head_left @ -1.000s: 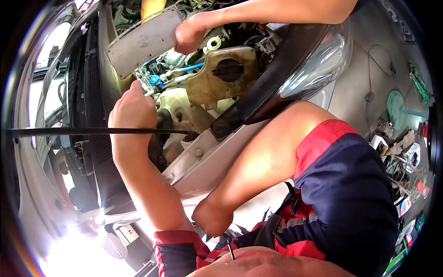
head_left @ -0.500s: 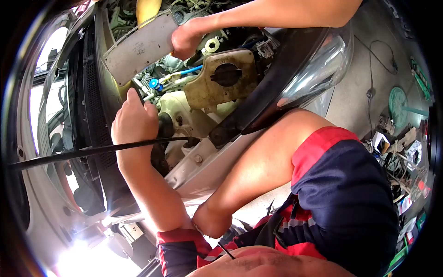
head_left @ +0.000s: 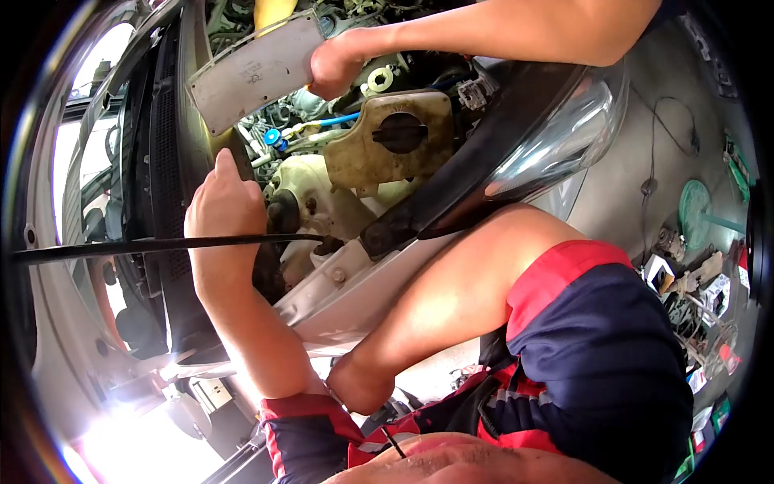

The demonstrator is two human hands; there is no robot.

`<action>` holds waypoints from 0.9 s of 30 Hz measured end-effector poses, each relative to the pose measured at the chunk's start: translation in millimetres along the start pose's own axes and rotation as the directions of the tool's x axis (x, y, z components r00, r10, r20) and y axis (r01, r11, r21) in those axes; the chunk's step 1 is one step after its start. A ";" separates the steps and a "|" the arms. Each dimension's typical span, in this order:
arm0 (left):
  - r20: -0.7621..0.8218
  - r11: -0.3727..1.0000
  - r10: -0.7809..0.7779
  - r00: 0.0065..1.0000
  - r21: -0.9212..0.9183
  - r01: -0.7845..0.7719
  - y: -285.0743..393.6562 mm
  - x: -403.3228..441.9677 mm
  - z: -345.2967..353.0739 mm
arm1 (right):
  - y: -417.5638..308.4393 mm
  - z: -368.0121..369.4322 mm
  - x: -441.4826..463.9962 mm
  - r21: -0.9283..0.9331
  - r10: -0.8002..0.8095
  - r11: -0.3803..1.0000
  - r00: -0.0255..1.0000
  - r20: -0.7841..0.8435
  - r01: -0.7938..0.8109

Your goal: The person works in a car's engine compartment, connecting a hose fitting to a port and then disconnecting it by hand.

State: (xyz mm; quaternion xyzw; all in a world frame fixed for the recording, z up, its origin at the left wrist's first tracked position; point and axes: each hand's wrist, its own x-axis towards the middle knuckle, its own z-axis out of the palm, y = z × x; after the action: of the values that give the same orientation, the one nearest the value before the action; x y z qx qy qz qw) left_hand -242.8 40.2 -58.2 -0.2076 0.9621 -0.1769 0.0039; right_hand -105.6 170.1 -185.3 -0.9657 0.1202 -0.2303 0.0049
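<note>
My left hand (head_left: 225, 200) reaches over the engine bay beside the black cowl, index finger stretched out toward a flat grey plate (head_left: 260, 71) and thumb apart. No object shows in it, and its other fingers are hidden. My right hand (head_left: 364, 385) is by my left elbow; its fingers are turned out of sight. Another person's hand (head_left: 335, 66), reaching in from the upper right, grips the plate's right end. Below the plate are a blue cap (head_left: 273, 137) and a stained reservoir (head_left: 427, 153) with a black cap (head_left: 400, 132).
A black rod (head_left: 137, 248) crosses over my left wrist. Something yellow (head_left: 274, 12) stands behind the plate. The headlight (head_left: 556, 129) and fender edge lie on the right. Cables, a green round-topped stand (head_left: 695, 211) and loose parts lie on the floor.
The other person's hand and the grey plate have shifted slightly upward relative to the reservoir. My left hand has moved a little left, its fingertip now just apart from the plate in the picture.
</note>
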 end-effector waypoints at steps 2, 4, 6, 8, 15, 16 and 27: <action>-0.006 0.999 0.035 0.999 0.024 -0.035 -4.2 0.0 3.4 | 2.9 10.8 8.9 -0.037 -0.071 0.997 0.997 -0.016 0.071; -0.004 0.999 0.043 0.999 0.018 -0.043 -4.9 0.8 4.7 | 4.7 17.6 13.0 -0.063 -0.101 0.993 0.995 -0.016 0.100; 0.006 1.000 0.014 1.000 -0.023 -0.014 -2.5 0.8 3.0 | 1.6 -11.6 -0.8 -0.071 -0.093 0.993 0.996 0.007 0.093; 0.027 0.999 0.006 1.000 -0.054 -0.004 0.3 0.6 0.7 | 0.1 -12.0 -0.9 -0.088 -0.105 0.991 0.994 0.011 0.105; 0.034 0.992 0.023 0.999 -0.125 -0.018 2.3 1.2 3.3 | -1.8 -20.6 -1.9 -0.124 -0.115 0.984 0.990 0.078 0.124; 0.053 0.994 0.017 0.998 -0.109 -0.011 3.1 2.4 1.4 | -1.5 -22.1 -2.0 -0.131 -0.110 0.984 0.988 0.108 0.124; 0.088 0.995 0.007 0.996 -0.098 0.002 7.4 2.0 -3.6 | -2.4 -27.7 -1.9 -0.112 -0.084 0.989 0.987 0.134 0.099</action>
State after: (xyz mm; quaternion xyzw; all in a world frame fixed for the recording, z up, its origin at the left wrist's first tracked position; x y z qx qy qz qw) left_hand -247.8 46.8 -57.3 -0.2141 0.9687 -0.1201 0.0362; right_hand -119.0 174.1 -161.3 -0.9816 0.0886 -0.1597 -0.0552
